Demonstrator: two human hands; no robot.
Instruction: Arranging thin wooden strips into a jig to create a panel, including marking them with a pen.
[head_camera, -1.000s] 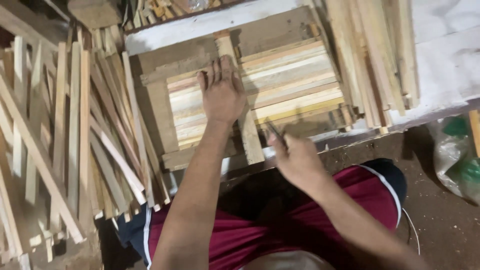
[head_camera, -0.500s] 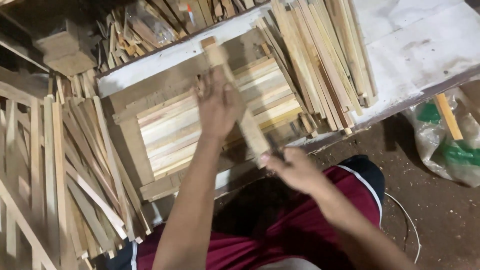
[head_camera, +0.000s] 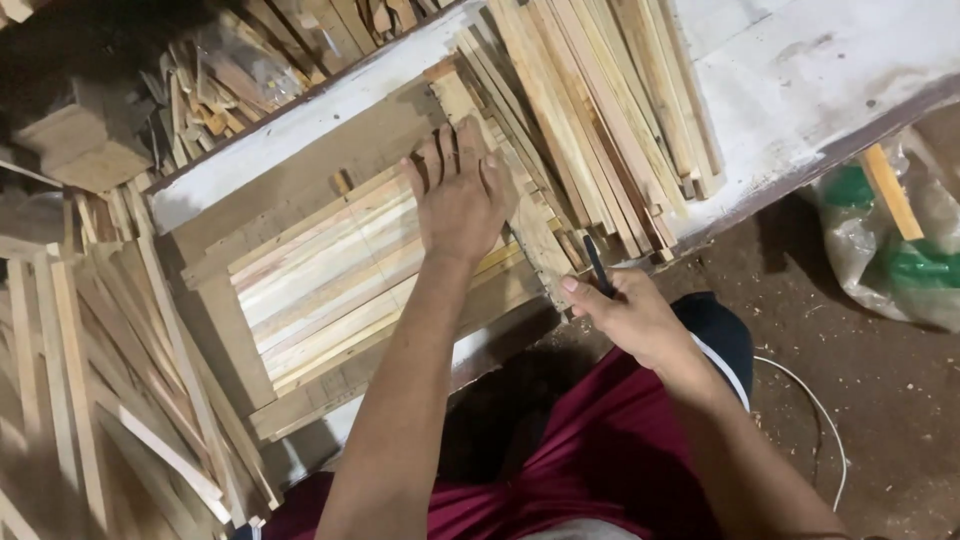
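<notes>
While the left hand lies flat with spread fingers on a slat that runs across the frame, the right hand is clenched around a thin dark tool, perhaps a pen or a marker; its tip stands near the lower end of the slat. The left hand grasps nothing, it only presses. It seems the step in hand is to hold the slat steady on the frame so that it can be marked or fixed. The next move probably calls for steady pressure from the left hand and a careful aim of the tool at the right place on the slat, because the slat lies a little tilted over the row of pale boards inside the frame.

Around it, the head view shows a bundle of long strips just beside the slat on the white surface, so close that it could hinder the right hand. More strips lie piled at the left. A plastic bag with green things rests on the dirt floor, well apart. A thin white cable lies beside the person's leg.
</notes>
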